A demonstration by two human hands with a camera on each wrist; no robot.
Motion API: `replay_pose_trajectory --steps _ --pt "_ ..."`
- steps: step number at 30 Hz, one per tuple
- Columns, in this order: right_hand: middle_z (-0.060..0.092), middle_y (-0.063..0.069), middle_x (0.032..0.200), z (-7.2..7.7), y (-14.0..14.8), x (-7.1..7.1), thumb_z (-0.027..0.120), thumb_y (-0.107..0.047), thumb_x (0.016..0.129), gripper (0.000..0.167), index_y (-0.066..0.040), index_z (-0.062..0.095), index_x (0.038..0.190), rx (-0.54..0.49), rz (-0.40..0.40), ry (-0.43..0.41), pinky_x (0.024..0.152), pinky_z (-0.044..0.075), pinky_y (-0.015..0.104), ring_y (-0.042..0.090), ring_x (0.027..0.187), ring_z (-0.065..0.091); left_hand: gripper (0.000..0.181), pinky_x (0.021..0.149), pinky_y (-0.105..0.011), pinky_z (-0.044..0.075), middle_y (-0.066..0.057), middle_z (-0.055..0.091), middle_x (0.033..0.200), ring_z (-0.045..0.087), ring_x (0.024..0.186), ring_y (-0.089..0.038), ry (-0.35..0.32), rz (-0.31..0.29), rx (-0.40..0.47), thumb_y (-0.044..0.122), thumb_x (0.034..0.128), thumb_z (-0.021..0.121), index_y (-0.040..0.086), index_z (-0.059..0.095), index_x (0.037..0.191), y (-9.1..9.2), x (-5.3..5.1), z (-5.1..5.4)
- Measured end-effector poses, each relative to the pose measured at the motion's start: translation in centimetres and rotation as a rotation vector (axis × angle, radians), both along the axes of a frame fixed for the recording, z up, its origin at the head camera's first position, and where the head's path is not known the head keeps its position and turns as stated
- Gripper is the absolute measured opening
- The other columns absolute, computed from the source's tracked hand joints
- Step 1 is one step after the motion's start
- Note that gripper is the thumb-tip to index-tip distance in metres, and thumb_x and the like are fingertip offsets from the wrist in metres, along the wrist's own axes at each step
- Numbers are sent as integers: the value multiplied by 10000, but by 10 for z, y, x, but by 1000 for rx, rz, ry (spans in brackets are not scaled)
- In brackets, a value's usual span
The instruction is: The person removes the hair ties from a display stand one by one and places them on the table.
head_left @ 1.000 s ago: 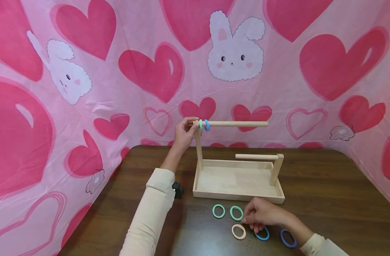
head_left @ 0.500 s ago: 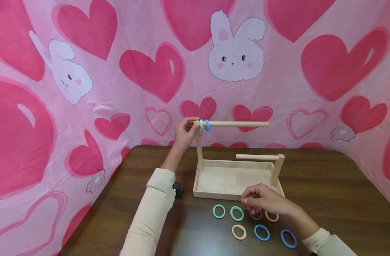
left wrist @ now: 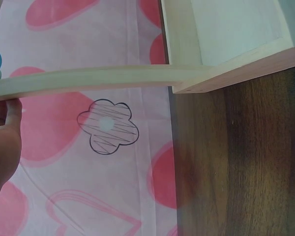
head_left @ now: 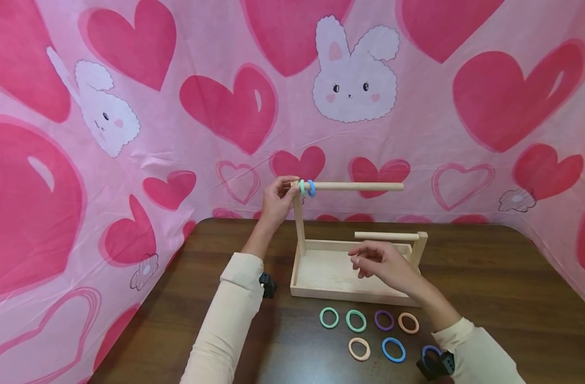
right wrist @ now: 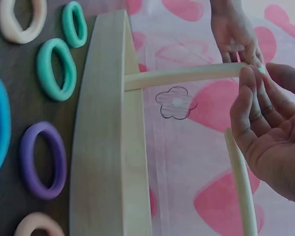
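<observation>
My left hand (head_left: 276,201) grips the top of the left post (head_left: 299,224) of a wooden stand, where the upper rod (head_left: 359,186) begins. A green ring (head_left: 302,188) and a blue ring (head_left: 313,188) hang on that rod beside the fingertips. My right hand (head_left: 381,264) is in the air over the stand's tray (head_left: 326,292), below the lower rod (head_left: 385,236). In the right wrist view its fingers (right wrist: 243,105) are loosely bent, the thumb apart, holding nothing. On the table lie two green rings (head_left: 322,318), a purple ring (head_left: 385,329) and a peach ring (head_left: 409,333).
Nearer the front edge lie another peach ring (head_left: 361,359), a blue ring (head_left: 395,361) and a blue-violet ring (head_left: 431,348), partly covered by the right wrist camera (head_left: 436,366). Dark wooden table (head_left: 489,288) surrounds the tray. A pink heart-print cloth (head_left: 292,128) hangs behind.
My right hand has risen from among the table rings to above the tray, uncovering the purple ring and the far peach ring. My left hand stays at the post top.
</observation>
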State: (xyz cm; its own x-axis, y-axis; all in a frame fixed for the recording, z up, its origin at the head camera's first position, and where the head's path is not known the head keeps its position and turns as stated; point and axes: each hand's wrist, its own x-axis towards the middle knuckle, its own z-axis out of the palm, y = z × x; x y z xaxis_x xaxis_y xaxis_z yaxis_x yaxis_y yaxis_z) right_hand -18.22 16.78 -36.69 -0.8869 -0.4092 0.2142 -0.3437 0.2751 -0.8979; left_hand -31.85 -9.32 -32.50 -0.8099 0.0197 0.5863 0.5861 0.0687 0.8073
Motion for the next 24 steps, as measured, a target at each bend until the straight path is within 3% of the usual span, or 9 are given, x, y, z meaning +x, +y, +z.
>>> replay_pose_trajectory --steps 12,24 --pt "698 241 933 19 -29 -29 652 -85 977 228 74 665 1140 -81 -114 99 702 610 280 68 702 692 216 743 -155 526 -301 658 1076 620 841 -27 -15 -3 1 -33 954 645 -95 652 1160 0 2 2" --pt "718 302 998 28 -57 -50 676 -80 958 250 77 677 1153 -151 -228 150 713 594 202 21 726 701 212 750 -154 527 -291 669 1061 625 840 -6 -14 -4 12 -34 955 644 -95 657 1157 0 0 0"
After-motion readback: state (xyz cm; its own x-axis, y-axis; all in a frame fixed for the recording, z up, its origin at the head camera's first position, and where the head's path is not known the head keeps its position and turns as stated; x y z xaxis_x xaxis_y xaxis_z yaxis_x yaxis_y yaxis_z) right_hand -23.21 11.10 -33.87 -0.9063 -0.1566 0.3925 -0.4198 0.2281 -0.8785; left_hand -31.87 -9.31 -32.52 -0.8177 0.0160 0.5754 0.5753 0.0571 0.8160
